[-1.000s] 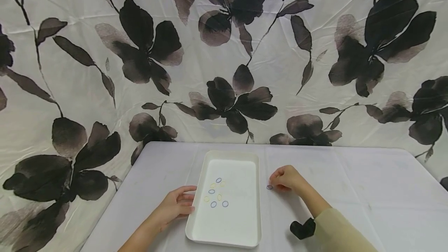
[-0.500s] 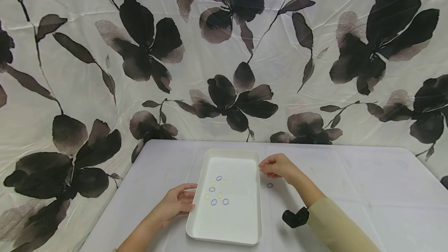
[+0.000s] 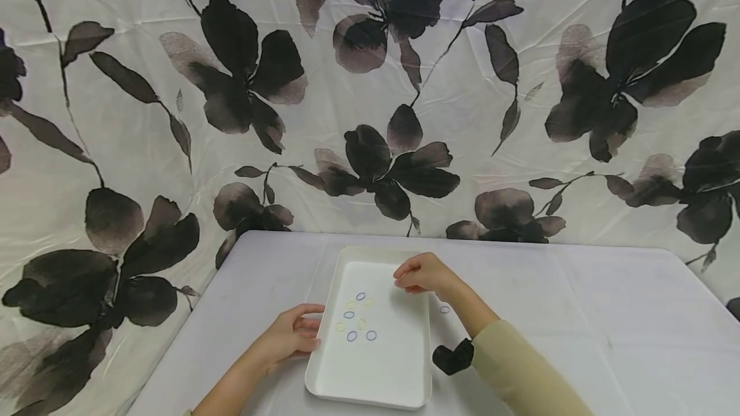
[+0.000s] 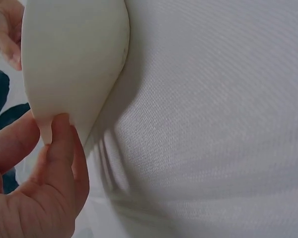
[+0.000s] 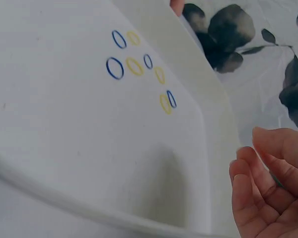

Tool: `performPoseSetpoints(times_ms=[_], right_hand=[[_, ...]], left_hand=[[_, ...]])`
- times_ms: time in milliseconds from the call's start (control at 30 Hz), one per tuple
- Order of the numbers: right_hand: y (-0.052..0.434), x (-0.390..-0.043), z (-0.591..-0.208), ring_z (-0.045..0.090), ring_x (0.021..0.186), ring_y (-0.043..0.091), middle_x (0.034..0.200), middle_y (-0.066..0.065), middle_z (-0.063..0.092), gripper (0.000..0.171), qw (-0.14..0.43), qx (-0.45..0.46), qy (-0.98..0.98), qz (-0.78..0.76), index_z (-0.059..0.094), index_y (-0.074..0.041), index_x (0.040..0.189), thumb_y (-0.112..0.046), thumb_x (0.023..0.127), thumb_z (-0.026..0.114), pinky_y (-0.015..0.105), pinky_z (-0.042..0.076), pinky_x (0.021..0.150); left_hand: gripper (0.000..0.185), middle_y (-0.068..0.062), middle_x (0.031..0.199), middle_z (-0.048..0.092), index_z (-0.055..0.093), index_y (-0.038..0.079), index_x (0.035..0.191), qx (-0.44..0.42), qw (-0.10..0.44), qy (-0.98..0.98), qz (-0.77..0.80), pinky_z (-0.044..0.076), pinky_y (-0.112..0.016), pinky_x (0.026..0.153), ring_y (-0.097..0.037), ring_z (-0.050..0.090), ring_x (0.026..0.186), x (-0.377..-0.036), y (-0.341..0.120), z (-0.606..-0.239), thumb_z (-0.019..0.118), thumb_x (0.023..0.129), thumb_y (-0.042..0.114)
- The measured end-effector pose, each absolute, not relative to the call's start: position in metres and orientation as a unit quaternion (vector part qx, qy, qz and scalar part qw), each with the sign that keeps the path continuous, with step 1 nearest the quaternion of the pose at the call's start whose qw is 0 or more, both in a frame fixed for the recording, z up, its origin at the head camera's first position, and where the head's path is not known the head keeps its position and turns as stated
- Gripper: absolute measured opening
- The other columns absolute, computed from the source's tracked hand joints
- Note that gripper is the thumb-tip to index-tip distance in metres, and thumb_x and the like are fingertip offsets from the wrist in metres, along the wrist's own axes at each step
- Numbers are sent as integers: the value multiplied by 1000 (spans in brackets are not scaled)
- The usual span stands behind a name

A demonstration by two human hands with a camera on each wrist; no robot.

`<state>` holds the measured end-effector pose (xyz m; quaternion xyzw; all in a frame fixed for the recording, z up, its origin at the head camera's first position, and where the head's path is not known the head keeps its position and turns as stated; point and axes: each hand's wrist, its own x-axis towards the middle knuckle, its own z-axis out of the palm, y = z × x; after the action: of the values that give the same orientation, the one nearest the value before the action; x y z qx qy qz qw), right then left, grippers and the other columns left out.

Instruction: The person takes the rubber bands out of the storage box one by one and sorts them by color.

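A white rectangular tray (image 3: pixel 370 381) lies on the table, holding several thin rings, some blue (image 5: pixel 108 68) and some yellow (image 5: pixel 140 72). They look like small rubber bands. My left hand (image 3: pixel 287 338) grips the tray's left rim; the left wrist view shows the rim (image 4: pixel 47 131) between thumb and fingers. Over the tray's far right part is my right hand (image 3: pixel 426 273), thumb and fingers drawn close together. Whether something thin sits between those fingertips is not visible. One more blue ring (image 3: pixel 440 309) lies on the table just right of the tray.
A white cloth covers the table (image 3: pixel 578 326). Behind its far edge hangs a white curtain (image 3: pixel 497 101) with dark flowers. A black piece (image 3: pixel 453 357) is at my right wrist, by the beige sleeve (image 3: pixel 520 364).
My right hand has moved left and away from me, from beside the blue ring on the table to over the tray. That ring stays on the table, and my left hand stays put.
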<state>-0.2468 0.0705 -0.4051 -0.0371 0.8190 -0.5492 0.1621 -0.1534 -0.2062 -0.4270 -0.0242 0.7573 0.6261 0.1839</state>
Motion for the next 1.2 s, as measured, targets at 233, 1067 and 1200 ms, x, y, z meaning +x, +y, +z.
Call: performPoseSetpoints(times_ms=[233, 1067, 1200], right_hand=[[48, -247, -415, 55, 58, 12, 69, 1, 61, 10, 161, -46, 822, -544, 70, 0, 84, -1, 74, 74, 24, 51, 56], [10, -238, -453, 51, 53, 8, 59, -2, 59, 12, 58, -110, 886, -447, 67, -4, 67, -2, 66, 79, 19, 43, 49], [7, -237, -451, 50, 51, 9, 56, -3, 57, 15, 53, -118, 900, -417, 65, -6, 61, -3, 68, 78, 18, 40, 47]], left_hand=[[65, -22, 110, 57, 38, -7, 134, -21, 183, 758, 626, 55, -38, 72, -23, 61, 85, -154, -206, -427, 63, 75, -14], [64, -21, 107, 57, 38, -7, 133, -17, 180, 758, 627, 55, -37, 71, -23, 61, 84, -153, -205, -427, 62, 74, -14], [64, -20, 106, 57, 39, -6, 133, -25, 178, 759, 626, 55, -37, 70, -22, 61, 84, -154, -204, -428, 63, 74, -14]])
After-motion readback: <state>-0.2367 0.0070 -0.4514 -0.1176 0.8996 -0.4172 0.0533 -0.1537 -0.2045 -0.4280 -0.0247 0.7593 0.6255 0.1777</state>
